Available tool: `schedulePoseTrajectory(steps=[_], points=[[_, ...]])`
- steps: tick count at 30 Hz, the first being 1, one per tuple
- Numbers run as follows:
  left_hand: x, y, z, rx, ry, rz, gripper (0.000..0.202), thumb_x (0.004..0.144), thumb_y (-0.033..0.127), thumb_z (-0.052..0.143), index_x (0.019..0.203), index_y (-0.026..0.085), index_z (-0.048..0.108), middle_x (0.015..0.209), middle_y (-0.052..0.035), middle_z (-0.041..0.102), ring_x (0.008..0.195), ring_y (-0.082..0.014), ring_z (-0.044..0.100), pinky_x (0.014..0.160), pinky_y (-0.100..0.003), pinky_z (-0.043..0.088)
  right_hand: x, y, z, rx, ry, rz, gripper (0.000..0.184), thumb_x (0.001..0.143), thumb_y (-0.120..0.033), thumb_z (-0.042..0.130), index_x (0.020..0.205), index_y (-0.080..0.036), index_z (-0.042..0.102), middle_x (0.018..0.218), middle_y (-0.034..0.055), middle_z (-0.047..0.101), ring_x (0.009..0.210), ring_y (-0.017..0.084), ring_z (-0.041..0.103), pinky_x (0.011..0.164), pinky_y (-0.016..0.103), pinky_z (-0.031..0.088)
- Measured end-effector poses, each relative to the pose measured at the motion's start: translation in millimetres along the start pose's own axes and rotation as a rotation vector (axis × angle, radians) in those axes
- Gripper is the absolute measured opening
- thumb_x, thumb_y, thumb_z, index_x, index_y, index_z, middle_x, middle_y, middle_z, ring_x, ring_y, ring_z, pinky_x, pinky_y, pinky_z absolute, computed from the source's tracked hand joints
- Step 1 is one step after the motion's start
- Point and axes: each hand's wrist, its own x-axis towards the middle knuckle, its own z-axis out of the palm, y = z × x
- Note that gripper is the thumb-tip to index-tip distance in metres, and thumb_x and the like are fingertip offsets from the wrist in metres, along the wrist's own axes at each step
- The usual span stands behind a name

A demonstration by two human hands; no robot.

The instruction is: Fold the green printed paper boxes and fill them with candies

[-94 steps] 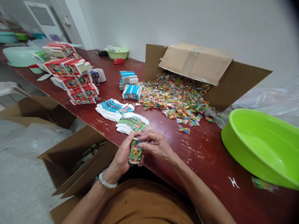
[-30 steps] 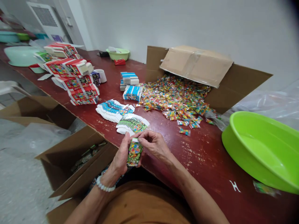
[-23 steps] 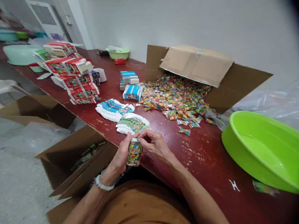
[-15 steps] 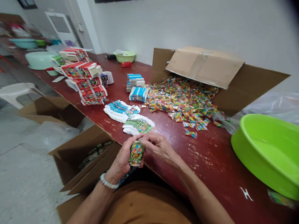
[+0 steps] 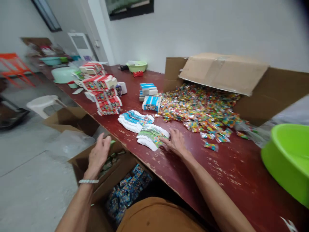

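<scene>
My left hand [image 5: 99, 153], wearing a pale bead bracelet, is off the table above a cardboard box [image 5: 83, 175]. Its fingers are extended and apart; a bit of green carton [image 5: 112, 142] shows just beside them, blurred. Small green packed cartons [image 5: 108, 164] lie inside that box. At the table, my right hand [image 5: 177, 141] reaches with spread fingers to the right end of a fanned stack of flat green cartons [image 5: 151, 135], touching it. Behind that stack lies a fan of flat blue cartons [image 5: 134, 119].
Wrapped colourful candies [image 5: 198, 109] spill from a large cardboard box [image 5: 223, 72]. Blue carton bundles [image 5: 151, 103] and red carton bundles [image 5: 108, 104] are stacked farther back. A lime-green basin [image 5: 285, 167] sits at right. Below the table edge, another box holds small blue cartons [image 5: 127, 190].
Both hands held a small green carton together; now they are apart. My left hand has moved left over the box, my right forward to the green stack. The view has shifted.
</scene>
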Motion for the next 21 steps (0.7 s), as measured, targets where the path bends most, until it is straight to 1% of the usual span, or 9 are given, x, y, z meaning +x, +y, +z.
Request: schedulePoseTrajectory(steps=[2,3,6,9,12,14,16,19,21], points=[[-4,-5,-2.5,0.072,0.024,0.058,0.044,0.075,0.044,0.076,0.114,0.026,0.067,0.116,-0.0088,0.071,0.122,-0.0379,0.055,0.098,-0.045,0.044,-1,0,8,-0.142,-0.044,0.009,0.057,0.08,-0.059,0.067,0.117,-0.016,0.063,0.133,0.0196,0.054,0.116,0.04,0.05,0.094,0.053,0.039],[-10,-7,1.8,0.088,-0.038,0.121,0.044,0.076,0.043,0.074,0.116,0.026,0.066,0.116,-0.01,0.071,0.12,-0.0368,0.057,0.103,-0.047,0.04,-3,1,13,-0.18,-0.039,0.008,0.056,0.08,-0.059,0.067,0.116,-0.016,0.063,0.135,0.019,0.054,0.117,0.04,0.049,0.094,0.054,0.039],[-34,-12,29.1,0.07,-0.101,0.245,0.037,0.078,0.036,0.071,0.114,0.026,0.068,0.114,-0.0099,0.072,0.114,-0.0329,0.061,0.108,-0.048,0.037,-8,8,28,-0.141,0.063,0.072,0.064,0.075,-0.062,0.065,0.12,-0.016,0.06,0.126,0.019,0.059,0.114,0.041,0.052,0.09,0.056,0.042],[-55,-4,56.2,0.068,-0.09,0.362,0.035,0.08,0.03,0.067,0.115,0.025,0.07,0.125,-0.0109,0.068,0.121,-0.031,0.056,0.114,-0.045,0.03,-7,14,28,0.143,0.14,0.158,0.065,0.069,-0.069,0.061,0.105,-0.015,0.065,0.106,0.0172,0.068,0.099,0.038,0.061,0.083,0.053,0.046],[-71,15,67.8,0.009,-0.162,0.515,0.041,0.085,0.027,0.061,0.125,0.022,0.066,0.132,-0.0131,0.063,0.126,-0.0299,0.052,0.115,-0.043,0.03,-8,9,8,0.607,0.086,0.234,0.058,0.067,-0.071,0.064,0.089,-0.018,0.066,0.084,0.0111,0.072,0.076,0.028,0.066,0.071,0.042,0.053],[-78,27,70.4,-0.071,-0.338,0.472,0.044,0.087,0.033,0.06,0.129,0.021,0.063,0.129,-0.0127,0.064,0.121,-0.029,0.055,0.11,-0.042,0.036,-14,1,-11,0.815,0.021,0.195,0.053,0.063,-0.068,0.073,0.085,-0.02,0.066,0.081,0.009,0.072,0.071,0.025,0.066,0.065,0.036,0.055],[-83,35,74.1,-0.211,-0.666,0.248,0.045,0.086,0.045,0.062,0.122,0.019,0.066,0.116,-0.0111,0.068,0.106,-0.0271,0.061,0.099,-0.041,0.045,-22,-8,-26,0.887,-0.058,0.084,0.048,0.061,-0.064,0.078,0.081,-0.022,0.067,0.08,0.0082,0.071,0.071,0.025,0.067,0.064,0.034,0.057],[-89,33,86.2,-0.378,-1.17,-0.134,0.048,0.074,0.058,0.069,0.092,0.013,0.071,0.083,-0.0095,0.068,0.077,-0.0234,0.064,0.077,-0.039,0.052,-36,-17,-37,0.833,-0.203,-0.095,0.041,0.071,-0.063,0.072,0.083,-0.024,0.069,0.079,0.0079,0.07,0.069,0.024,0.067,0.06,0.033,0.058],[-93,24,96.3,-0.426,-1.38,-0.311,0.053,0.063,0.062,0.075,0.078,0.012,0.069,0.07,-0.0085,0.064,0.062,-0.0218,0.062,0.066,-0.041,0.052,-44,-17,-34,0.696,-0.117,-0.204,0.041,0.077,-0.061,0.066,0.092,-0.024,0.07,0.088,0.0096,0.07,0.072,0.024,0.068,0.061,0.034,0.058]])
